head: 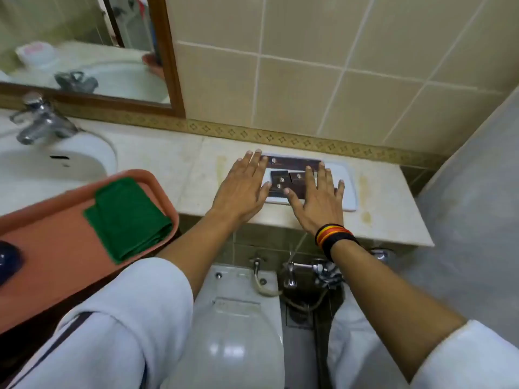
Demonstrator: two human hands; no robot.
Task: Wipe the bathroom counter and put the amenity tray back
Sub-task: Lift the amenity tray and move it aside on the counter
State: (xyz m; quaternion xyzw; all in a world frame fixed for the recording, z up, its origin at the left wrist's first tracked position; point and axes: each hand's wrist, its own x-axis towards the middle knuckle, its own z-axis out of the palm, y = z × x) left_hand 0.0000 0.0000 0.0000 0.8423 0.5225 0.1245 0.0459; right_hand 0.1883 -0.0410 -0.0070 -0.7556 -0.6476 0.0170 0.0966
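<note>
A white amenity tray [344, 181] lies flat on the beige marble counter [168, 167], close to the tiled back wall. Dark brown amenity packets [283, 178] lie on the tray. My left hand [241, 186] is spread flat, fingers apart, over the tray's left edge. My right hand [317, 197] is spread the same way over the tray's middle and front, covering some packets. Neither hand grips anything. A folded green cloth [127, 217] rests on a terracotta plastic tray [56, 248] at the left, apart from both hands.
A white basin [56, 161] with a chrome tap [39, 119] sits at the left under a wood-framed mirror [165, 51]. A toilet cistern [238, 304] and wall valves [309, 270] stand below the counter's edge. A grey wall [477, 192] closes the right side.
</note>
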